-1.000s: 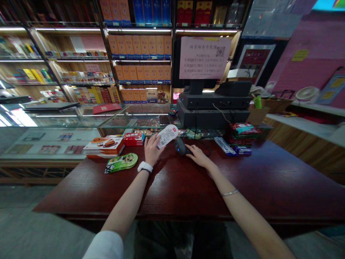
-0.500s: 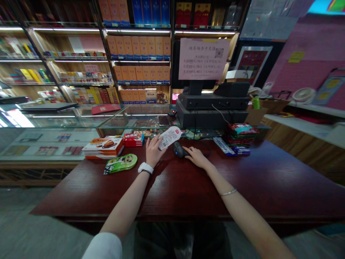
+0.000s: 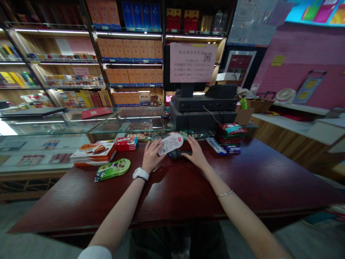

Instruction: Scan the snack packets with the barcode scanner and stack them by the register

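Note:
My left hand (image 3: 151, 155), with a white watch at the wrist, is closed on a flat white packet (image 3: 172, 143) with a rounded end, printed text and a barcode. The packet is tilted above the table, its printed side facing me. Just right of it, a black barcode scanner (image 3: 175, 154) with a small blue light lies on the dark red table. My right hand (image 3: 197, 154) is at the scanner's handle end, fingers apart and holding nothing; whether the thumb touches the handle I cannot tell. Left of my left hand lie green panda packets (image 3: 113, 169).
Orange-and-white snack boxes (image 3: 93, 154) and red boxes (image 3: 126, 143) stand at the table's left. At its right are blue packs (image 3: 216, 146) and a stack of red packets (image 3: 231, 133). Behind, a cash register (image 3: 202, 111) sits on the glass counter (image 3: 126, 120).
My right hand has let go of the scanner, its fingers now spread. The scanner lies on the table. My left hand still holds the white packet; the view has shifted slightly.

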{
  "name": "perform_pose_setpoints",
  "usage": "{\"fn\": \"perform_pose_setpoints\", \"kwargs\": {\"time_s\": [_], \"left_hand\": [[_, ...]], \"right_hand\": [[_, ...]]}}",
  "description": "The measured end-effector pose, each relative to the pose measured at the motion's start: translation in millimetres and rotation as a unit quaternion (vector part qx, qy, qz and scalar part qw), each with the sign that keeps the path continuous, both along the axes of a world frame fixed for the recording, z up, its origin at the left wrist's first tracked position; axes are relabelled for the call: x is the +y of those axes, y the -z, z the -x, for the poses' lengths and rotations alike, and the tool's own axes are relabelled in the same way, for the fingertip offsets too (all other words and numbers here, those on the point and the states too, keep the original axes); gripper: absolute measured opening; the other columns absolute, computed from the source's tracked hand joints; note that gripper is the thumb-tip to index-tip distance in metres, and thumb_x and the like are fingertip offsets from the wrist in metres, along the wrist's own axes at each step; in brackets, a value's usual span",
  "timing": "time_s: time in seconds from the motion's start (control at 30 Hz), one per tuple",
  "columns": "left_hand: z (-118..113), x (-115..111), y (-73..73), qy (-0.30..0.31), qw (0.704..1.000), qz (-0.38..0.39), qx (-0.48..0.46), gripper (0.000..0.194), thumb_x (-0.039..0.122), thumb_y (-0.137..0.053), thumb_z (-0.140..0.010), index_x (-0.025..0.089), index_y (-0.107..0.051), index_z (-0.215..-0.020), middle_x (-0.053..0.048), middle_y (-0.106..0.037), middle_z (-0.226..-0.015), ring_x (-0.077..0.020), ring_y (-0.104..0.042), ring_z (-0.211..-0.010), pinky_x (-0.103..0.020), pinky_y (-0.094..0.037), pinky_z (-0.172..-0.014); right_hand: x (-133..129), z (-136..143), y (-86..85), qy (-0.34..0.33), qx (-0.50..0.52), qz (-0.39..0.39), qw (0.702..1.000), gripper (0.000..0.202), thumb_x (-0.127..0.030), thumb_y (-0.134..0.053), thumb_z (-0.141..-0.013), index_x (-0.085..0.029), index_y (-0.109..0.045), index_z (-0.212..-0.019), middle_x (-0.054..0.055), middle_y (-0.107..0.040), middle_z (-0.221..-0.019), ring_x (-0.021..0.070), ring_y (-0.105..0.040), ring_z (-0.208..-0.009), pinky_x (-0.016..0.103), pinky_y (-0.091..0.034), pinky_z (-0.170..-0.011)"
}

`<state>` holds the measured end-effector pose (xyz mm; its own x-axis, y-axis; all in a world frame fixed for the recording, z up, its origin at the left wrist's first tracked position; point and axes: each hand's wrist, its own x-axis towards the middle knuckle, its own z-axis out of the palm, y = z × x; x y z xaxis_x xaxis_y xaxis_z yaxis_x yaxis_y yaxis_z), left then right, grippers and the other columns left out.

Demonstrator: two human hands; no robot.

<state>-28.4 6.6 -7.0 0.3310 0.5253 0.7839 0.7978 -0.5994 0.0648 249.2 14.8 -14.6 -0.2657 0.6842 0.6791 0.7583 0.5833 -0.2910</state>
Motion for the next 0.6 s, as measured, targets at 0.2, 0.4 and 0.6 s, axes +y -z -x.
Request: {"fn": "perform_pose_setpoints", "kwargs": {"time_s": [0.2,0.4,0.6], "left_hand": [[-7,-5,-0.7,0.039,0.998,0.025,0.047,0.05,0.035,-0.064,-0.086,0.027,-0.055,-0.134,-0.007,-0.053,-0.144,-0.0252,-0.049,-0.134,-0.049,-0.03,-0.118],[-13,-9,-2.5,0.069,0.994,0.024,0.079,0.045,0.036,-0.061,-0.089,0.026,-0.057,-0.132,-0.007,-0.053,-0.144,-0.0241,-0.048,-0.135,-0.049,-0.029,-0.119],[-16,-14,-7.9,0.049,0.996,0.016,0.07,0.042,0.03,-0.057,-0.09,0.027,-0.057,-0.132,-0.007,-0.051,-0.146,-0.0246,-0.044,-0.138,-0.05,-0.03,-0.119]], "right_hand": [[-14,9,-10.6,0.0,-0.083,-0.016,0.996,0.085,-0.028,-0.066,-0.083,-0.029,-0.02,-0.154,0.008,-0.028,-0.16,0.0305,-0.018,-0.149,0.056,-0.022,-0.119],[-16,12,-12.5,-0.006,-0.102,-0.013,0.995,0.081,-0.021,-0.061,-0.083,-0.028,-0.022,-0.154,0.006,-0.035,-0.156,0.0285,-0.02,-0.149,0.055,-0.019,-0.12],[-14,9,-12.7,-0.001,-0.061,-0.012,0.998,0.076,-0.028,-0.063,-0.082,-0.028,-0.03,-0.151,0.007,-0.045,-0.15,0.0293,-0.029,-0.145,0.055,-0.02,-0.119]]}}
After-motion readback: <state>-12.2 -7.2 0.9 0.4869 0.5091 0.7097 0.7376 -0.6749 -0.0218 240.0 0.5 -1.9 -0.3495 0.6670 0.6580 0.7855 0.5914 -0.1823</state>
